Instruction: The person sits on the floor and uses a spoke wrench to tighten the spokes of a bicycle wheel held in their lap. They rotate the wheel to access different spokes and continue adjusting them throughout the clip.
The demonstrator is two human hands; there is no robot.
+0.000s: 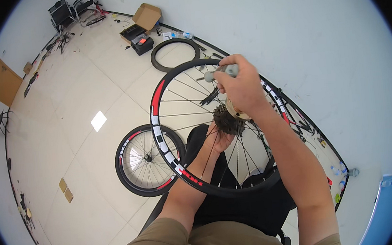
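A spoked bicycle wheel [159, 134] with a black rim and red and white decals is tilted over my lap. At its middle are a dark cassette of sprockets [228, 121] and a gold-coloured round part [236, 109]. My left hand [224, 141] reaches behind the spokes and grips the wheel at the hub, under the cassette; some of its fingers are hidden. Above the hub, my right hand [244, 82] is closed round a grey-handled tool [229, 70], whose thin tip points left. The tool's exact kind is unclear.
A smaller wheel [126, 174] lies on the tiled floor to the left. Beyond are a loose tyre [153, 56], a black toolbox [142, 45] and an open cardboard box [148, 16]. Bicycle parts lie along the right wall, with plastic bottles [341, 170] nearer me.
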